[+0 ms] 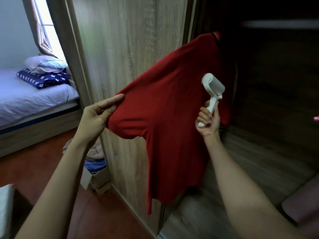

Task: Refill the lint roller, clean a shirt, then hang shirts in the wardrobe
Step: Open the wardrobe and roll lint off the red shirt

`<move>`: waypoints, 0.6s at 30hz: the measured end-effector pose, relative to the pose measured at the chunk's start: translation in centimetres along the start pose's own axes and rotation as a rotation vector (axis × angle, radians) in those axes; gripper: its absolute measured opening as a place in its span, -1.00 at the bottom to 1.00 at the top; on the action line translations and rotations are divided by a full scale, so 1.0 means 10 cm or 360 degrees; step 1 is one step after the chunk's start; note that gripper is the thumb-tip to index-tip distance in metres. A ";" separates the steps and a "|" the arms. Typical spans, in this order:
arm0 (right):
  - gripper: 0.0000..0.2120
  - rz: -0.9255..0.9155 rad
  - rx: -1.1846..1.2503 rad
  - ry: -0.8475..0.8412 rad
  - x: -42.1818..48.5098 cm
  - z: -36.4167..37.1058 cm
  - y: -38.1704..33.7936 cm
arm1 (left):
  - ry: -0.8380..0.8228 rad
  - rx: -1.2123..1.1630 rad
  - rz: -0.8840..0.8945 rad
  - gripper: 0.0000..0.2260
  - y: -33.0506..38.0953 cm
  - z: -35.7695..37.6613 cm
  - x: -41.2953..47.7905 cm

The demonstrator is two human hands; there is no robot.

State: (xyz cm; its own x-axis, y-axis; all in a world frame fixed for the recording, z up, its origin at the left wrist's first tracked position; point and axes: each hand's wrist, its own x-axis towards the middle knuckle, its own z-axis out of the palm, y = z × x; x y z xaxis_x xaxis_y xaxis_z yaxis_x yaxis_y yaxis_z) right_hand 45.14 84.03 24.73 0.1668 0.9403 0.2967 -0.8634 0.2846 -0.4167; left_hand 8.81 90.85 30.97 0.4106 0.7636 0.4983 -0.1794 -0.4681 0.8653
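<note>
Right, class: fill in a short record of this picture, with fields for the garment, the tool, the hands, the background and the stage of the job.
Garment: red shirt, hanging at the open wardrobe, collar uppermost; hanger not visible
Tool: white lint roller, head over the shirt's cloth
Hands: left hand pinches the sleeve and pulls it out sideways; right hand grips the roller's handle
Background: bed with a pillow on a star-patterned blanket
Stage: cleaning the shirt
</note>
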 end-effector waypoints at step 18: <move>-0.83 0.0215 0.0298 0.0135 -0.17 -0.73 0.20 | 0.0052 0.0012 0.0025 -0.73 -0.08 0.04 0.03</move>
State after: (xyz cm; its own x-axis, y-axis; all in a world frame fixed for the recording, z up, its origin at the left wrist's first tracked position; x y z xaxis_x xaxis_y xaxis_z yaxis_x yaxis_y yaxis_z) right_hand 46.60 84.38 17.17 0.0764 0.9821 0.1725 -0.9524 0.1230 -0.2790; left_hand 9.42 91.22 30.41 0.3784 0.7702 0.5135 -0.1791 -0.4834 0.8569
